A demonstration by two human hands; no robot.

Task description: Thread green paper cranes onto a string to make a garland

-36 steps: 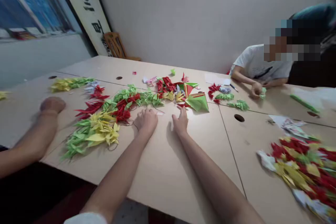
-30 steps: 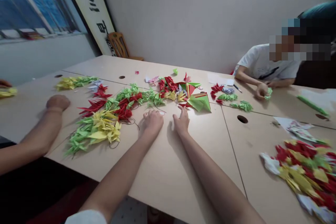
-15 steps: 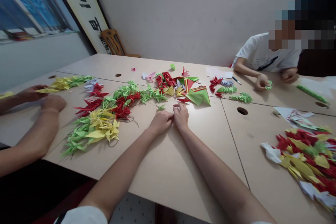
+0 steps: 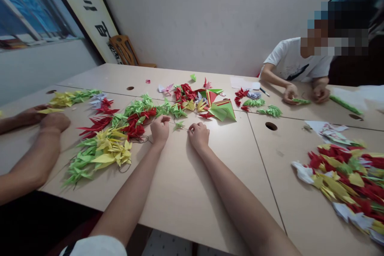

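My left hand [image 4: 160,131] is closed, its fingers curled near the string of green and red paper cranes; what it grips is hidden. A little to the right, my right hand [image 4: 199,135] pinches a thin thread, faintly visible toward a single green paper crane [image 4: 179,125]. That crane sits between my two hands. Left of my left hand lie red paper cranes [image 4: 136,125], with yellow paper cranes [image 4: 112,146] nearer the table edge. Beyond my right hand stands a larger folded green paper piece [image 4: 223,110].
Another person's hands [image 4: 49,118] work with yellow cranes at the left. Across the table, a person in a white shirt [image 4: 300,60] handles green folded paper [image 4: 301,101]. A big pile of strung cranes [image 4: 351,180] covers the right side. The table has a cable hole [image 4: 271,126].
My hands were almost together and have drawn apart, the left one moving left. The green crane now shows between them. The person opposite has the green paper lower, between both hands.
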